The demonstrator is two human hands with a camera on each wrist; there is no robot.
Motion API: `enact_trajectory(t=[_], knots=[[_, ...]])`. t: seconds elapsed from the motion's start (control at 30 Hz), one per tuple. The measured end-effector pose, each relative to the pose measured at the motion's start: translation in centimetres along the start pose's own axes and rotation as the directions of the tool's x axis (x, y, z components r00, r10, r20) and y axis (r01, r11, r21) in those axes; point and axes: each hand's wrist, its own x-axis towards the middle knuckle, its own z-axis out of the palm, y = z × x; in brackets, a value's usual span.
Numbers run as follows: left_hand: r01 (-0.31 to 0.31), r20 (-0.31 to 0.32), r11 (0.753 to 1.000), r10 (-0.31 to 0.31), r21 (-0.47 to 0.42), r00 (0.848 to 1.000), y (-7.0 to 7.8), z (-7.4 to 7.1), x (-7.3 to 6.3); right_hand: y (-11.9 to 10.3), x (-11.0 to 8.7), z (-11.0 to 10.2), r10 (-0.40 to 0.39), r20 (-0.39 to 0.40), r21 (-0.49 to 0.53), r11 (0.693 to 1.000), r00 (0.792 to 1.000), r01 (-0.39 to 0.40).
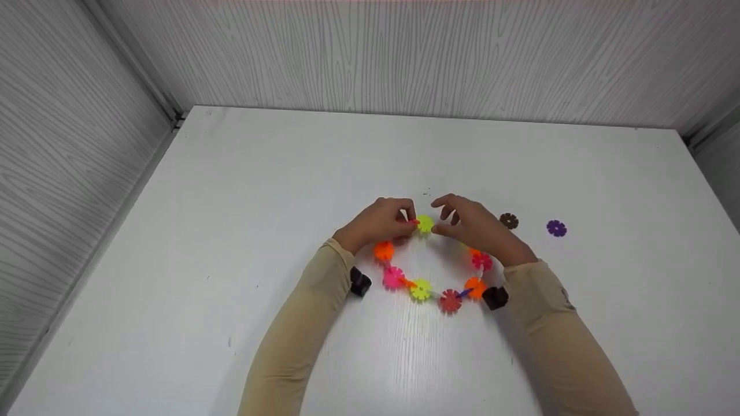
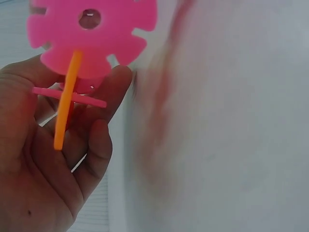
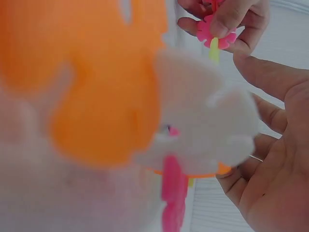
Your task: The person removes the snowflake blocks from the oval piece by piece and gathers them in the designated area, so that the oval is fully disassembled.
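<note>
A chain of notched plastic discs in orange, pink, yellow, red and white curves over the table in the head view. My left hand [image 1: 381, 222] pinches a pink disc [image 3: 205, 30] at the chain's far side, thumb on its face. A yellow disc [image 1: 425, 223] is slotted onto that piece and points toward my right hand [image 1: 471, 222]. The right fingers are loosely bent around bare air, the thumb tip just beside the yellow disc. In the left wrist view a large pink disc [image 2: 130, 21] and an edge-on orange disc [image 2: 67, 101] hang before the left palm.
A brown disc [image 1: 509, 221] and a purple disc [image 1: 557, 228] lie loose to the right of the right hand. Black wrist-camera blocks sit under both wrists, the left one [image 1: 359, 282] close to the chain. Wood-grain panels [image 1: 376, 58] stand behind the white table [image 1: 277, 156] and at its sides.
</note>
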Motion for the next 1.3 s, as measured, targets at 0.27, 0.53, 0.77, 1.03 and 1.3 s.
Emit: enact_trajectory(t=[0.27, 0.53, 0.77, 1.03, 1.3], knots=[[-0.025, 0.012, 1.0, 0.024, 0.016, 1.0, 0.0, 0.1, -0.1, -0.3, 0.1, 0.6, -0.038, 0.029, -0.054, 0.998, 0.999, 0.04], [-0.031, -0.004, 0.999, 0.031, 0.03, 1.0, -0.2, 0.2, 0.0, -0.3, 0.1, 1.0, -0.034, 0.031, -0.09, 0.995, 0.999, 0.037], [-0.034, -0.033, 0.998, 0.036, 0.059, 0.999, -0.2, 0.0, 0.2, -0.3, 0.1, 1.0, -0.051, 0.008, -0.125, 0.991, 0.999, 0.052], [0.006, -0.029, 0.998, -0.004, 0.058, 1.0, -0.2, 0.0, 0.0, 0.0, -0.2, 0.8, -0.048, 0.003, -0.137, 0.989, 0.999, 0.048], [0.038, -0.003, 0.997, -0.038, 0.06, 0.999, -0.3, 0.0, -0.1, 0.8, -0.3, -0.4, 0.012, 0.0, -0.104, 0.995, 1.0, -0.012]])
